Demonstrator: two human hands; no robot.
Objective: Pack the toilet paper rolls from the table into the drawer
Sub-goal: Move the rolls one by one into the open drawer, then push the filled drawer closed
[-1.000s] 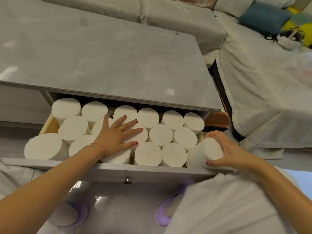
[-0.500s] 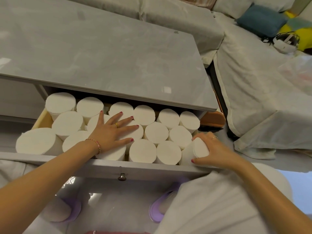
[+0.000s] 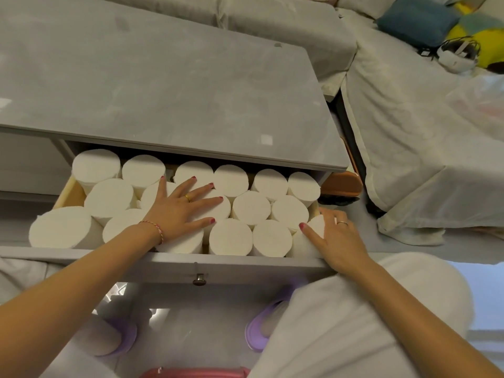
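1. While the last roll [image 3: 311, 236] sits tilted at the near right corner of the drawer [image 3: 169, 264], it is not yet seated; it leans against the neighbouring rolls and the right drawer wall.
2. Right hand [image 3: 334, 241]: grip closed around this roll, fingers curled over its far side and thumb on its top face.
3. Left hand [image 3: 178, 212]: grip open, fingers straight and spread, pressing flat on the tops of the packed rolls [image 3: 245, 211] left of centre.
4. Packed rolls stand upright in three touching rows, filling the drawer from left to right. The worktop [image 3: 163, 85] above overhangs the far row.
5. Judged stage: final insertion, task nearly complete.
6. Failure risks:
   - The gap looks narrow; forcing the tilted roll down may crush it or lift adjacent rolls.
   - Releasing the left-hand pressure may let the rows spring up.
   - Any roll standing proud may catch on the worktop edge when the drawer closes.
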